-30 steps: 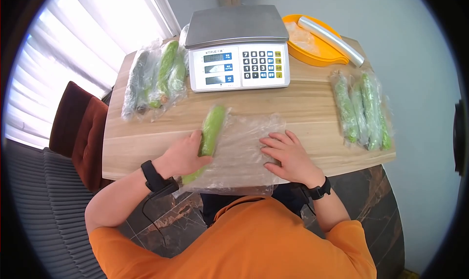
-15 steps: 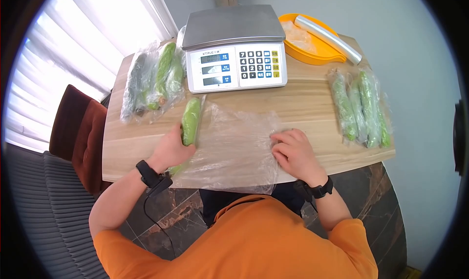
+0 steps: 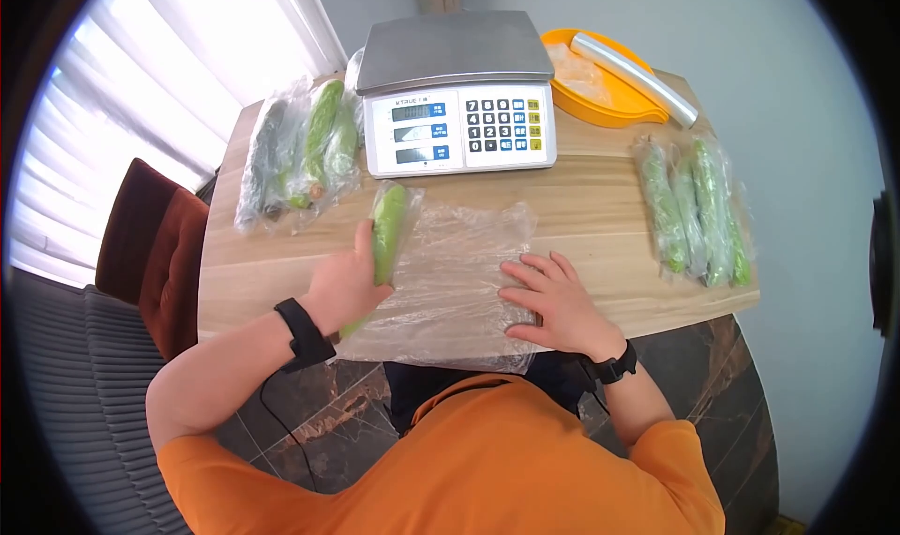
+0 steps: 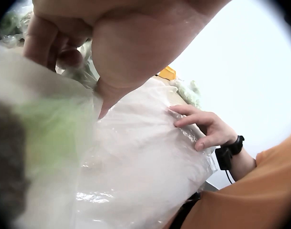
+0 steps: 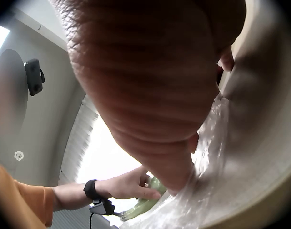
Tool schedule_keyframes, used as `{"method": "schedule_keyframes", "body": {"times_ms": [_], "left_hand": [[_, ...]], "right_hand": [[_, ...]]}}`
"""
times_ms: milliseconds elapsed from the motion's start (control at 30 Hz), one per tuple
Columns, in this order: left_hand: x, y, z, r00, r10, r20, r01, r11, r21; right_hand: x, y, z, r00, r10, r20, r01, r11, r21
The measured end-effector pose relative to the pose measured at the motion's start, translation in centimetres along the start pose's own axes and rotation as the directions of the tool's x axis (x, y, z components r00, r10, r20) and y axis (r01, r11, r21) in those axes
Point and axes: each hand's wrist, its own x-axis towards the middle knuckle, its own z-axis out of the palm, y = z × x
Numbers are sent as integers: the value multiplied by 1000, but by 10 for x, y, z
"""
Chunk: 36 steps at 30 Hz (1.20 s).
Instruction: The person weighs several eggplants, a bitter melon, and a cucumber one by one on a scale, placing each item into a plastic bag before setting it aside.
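Observation:
A long green vegetable (image 3: 388,237) lies at the left side of a clear plastic sheet or bag (image 3: 455,286) near the table's front edge. My left hand (image 3: 343,286) grips it around the middle, thumb on its right side, with film around it. At the sheet's right edge, my right hand (image 3: 560,308) rests on the film with spread fingers. In the left wrist view the left hand (image 4: 121,43) covers most of the vegetable, whose green (image 4: 50,133) shows through film. The right wrist view shows the right hand (image 5: 150,86) over the film's edge.
A scale (image 3: 459,127) stands at the back middle. Wrapped vegetables lie at the left (image 3: 319,141) and the right (image 3: 689,211). An orange tray (image 3: 600,111) holding a film roll (image 3: 636,77) is at the back right. A chair (image 3: 155,254) stands left of the table.
Since a second ago, my left hand and the vegetable have moved left and slightly away from me. My right fingers, drawn together half a second ago, are spread on the film again.

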Motion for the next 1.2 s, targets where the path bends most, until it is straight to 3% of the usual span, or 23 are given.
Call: {"method": "schedule_keyframes", "body": {"times_ms": [167, 267, 367, 433, 467, 567, 633, 667, 767, 867, 1067, 1167, 1200], "left_hand": [[0, 2, 16, 985, 146, -92, -143, 989, 30], [-5, 6, 8, 988, 144, -56, -143, 989, 25], [-7, -4, -9, 983, 170, 71, -152, 968, -201], [-5, -25, -14, 946, 305, 105, -278, 935, -220], [-4, -30, -15, 921, 371, 121, -337, 913, -230], [-14, -29, -21, 819, 574, 17, -558, 789, 256], [-5, -35, -13, 629, 778, -10, -672, 549, 497], [0, -37, -9, 513, 859, 4, -683, 405, 607], [4, -36, 1, 428, 904, 18, -648, 293, 702], [7, -37, 3, 436, 899, 27, -642, 290, 710], [10, -18, 6, 584, 797, 156, -663, 357, 658], [16, 2, 7, 551, 823, 135, -684, 353, 639], [18, 8, 9, 488, 871, 61, -678, 335, 654]], "right_hand": [[0, -1, -1, 1000, 13, 11, -13, 1000, 23], [0, 0, -2, 1000, 9, 15, -9, 1000, 27], [-1, 2, -3, 1000, 10, 14, -10, 999, 36], [-2, 4, -2, 1000, 12, -3, -12, 999, 45], [-3, 5, -1, 1000, 16, -11, -16, 1000, 27], [-4, 11, 1, 999, 29, -37, -29, 1000, -9], [-4, 13, 2, 998, 36, -58, -36, 999, -11], [-3, 12, 2, 998, 39, -57, -40, 999, -12], [-4, 10, -1, 997, 56, -51, -57, 998, -11], [-5, 8, -3, 997, 68, -44, -68, 998, 7], [-6, 9, -4, 997, 71, -31, -70, 997, 16], [-7, 9, -4, 997, 76, -27, -75, 997, 25], [-7, 8, -5, 996, 83, -22, -83, 996, 28]]}}
